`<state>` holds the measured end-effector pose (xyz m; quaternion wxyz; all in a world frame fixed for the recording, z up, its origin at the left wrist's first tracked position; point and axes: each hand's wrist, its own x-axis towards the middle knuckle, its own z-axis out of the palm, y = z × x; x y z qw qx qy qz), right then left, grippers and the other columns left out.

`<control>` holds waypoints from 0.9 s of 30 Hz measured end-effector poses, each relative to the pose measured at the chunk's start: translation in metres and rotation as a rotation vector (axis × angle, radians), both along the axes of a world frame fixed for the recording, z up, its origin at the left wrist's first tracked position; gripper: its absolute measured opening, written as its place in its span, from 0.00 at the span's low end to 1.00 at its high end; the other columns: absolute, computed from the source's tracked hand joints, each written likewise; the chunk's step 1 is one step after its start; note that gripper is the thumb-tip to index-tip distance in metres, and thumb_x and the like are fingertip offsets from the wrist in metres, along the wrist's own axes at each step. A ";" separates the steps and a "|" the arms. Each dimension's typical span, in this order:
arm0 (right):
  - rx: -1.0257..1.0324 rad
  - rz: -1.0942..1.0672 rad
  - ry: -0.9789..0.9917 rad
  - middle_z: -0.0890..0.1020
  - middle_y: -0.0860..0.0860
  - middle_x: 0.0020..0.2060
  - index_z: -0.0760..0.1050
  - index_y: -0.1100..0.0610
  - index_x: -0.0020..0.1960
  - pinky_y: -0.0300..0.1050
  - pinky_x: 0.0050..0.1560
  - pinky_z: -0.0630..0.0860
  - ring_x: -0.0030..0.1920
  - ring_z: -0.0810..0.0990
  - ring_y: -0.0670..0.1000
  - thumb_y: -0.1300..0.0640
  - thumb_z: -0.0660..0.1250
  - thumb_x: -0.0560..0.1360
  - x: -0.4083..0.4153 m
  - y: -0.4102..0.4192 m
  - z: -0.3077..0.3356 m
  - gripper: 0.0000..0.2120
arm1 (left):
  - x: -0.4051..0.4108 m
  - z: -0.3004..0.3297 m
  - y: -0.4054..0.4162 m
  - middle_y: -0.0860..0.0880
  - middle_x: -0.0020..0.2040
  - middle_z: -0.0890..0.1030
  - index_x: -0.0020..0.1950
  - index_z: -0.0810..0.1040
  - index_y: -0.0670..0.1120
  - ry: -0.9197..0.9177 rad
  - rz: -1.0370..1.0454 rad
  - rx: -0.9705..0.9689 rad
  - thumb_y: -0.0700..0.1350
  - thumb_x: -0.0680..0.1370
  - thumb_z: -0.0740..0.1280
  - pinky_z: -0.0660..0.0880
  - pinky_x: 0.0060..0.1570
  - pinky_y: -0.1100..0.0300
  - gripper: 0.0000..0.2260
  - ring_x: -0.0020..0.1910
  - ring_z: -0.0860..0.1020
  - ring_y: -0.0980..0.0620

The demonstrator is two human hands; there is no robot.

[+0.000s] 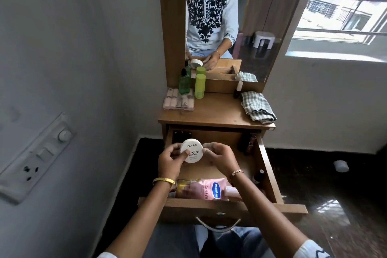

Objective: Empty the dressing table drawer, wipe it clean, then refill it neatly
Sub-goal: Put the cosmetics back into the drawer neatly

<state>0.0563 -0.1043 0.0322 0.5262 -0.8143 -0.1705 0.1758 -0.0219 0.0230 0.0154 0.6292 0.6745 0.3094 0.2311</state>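
Head view, only view. I hold a white round jar point(191, 151), lid reading "zudio" and "polish", between both hands point(194, 156) at frame centre, above the open drawer point(270, 174). My left hand point(170, 159) curls around the jar's left edge, thumb across the label; my right hand point(217, 156) pinches its right edge with the fingertips. Both are closed on the jar, neither free.

Step in hand, as I judge it: emptying. The drawer still holds a pink Vaseline pouch point(209, 190) lying flat at its near end, a small pink bottle point(231, 191) just beside it, a dark-capped vial point(260, 174) against the right wall, and dark tubes point(248, 143) in the far right corner. Wiping is not yet begun.

Next move: carry the jar up to the desk point(215, 113) and set it on the bare wood in the middle, between the items already there. One hand would do; the jar looks light and rigid.

Surface: on the desk, upper centre of frame, stand a dark green bottle point(184, 85) and a lime bottle point(200, 86), with a pink case point(179, 100) in front of them. A checked cloth point(257, 108) lies folded at the right edge, ready for wiping.

Room: mirror point(219, 27) behind the desk, window point(343, 6) upper right, switch panel point(39, 153) on the left wall, dark glossy floor point(335, 205).
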 end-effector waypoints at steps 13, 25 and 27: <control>0.069 -0.086 0.301 0.76 0.56 0.29 0.76 0.68 0.45 0.32 0.23 0.75 0.19 0.74 0.41 0.64 0.66 0.75 -0.005 -0.014 -0.003 0.06 | 0.002 -0.006 -0.006 0.46 0.42 0.80 0.54 0.78 0.39 0.039 -0.027 0.036 0.43 0.73 0.70 0.78 0.43 0.57 0.12 0.40 0.79 0.50; -0.377 -0.122 0.260 0.80 0.55 0.37 0.72 0.57 0.31 0.41 0.29 0.68 0.29 0.74 0.47 0.54 0.73 0.69 -0.003 0.033 -0.031 0.13 | -0.001 -0.002 0.011 0.49 0.33 0.75 0.49 0.76 0.43 -0.094 0.405 -0.183 0.39 0.79 0.59 0.74 0.30 0.64 0.07 0.30 0.73 0.54; -0.426 -0.100 0.233 0.82 0.59 0.46 0.78 0.61 0.41 0.41 0.35 0.69 0.42 0.81 0.54 0.53 0.72 0.70 -0.007 0.039 -0.032 0.11 | -0.001 -0.004 0.012 0.49 0.33 0.75 0.49 0.77 0.42 -0.090 0.393 -0.174 0.39 0.79 0.59 0.73 0.32 0.62 0.07 0.30 0.73 0.54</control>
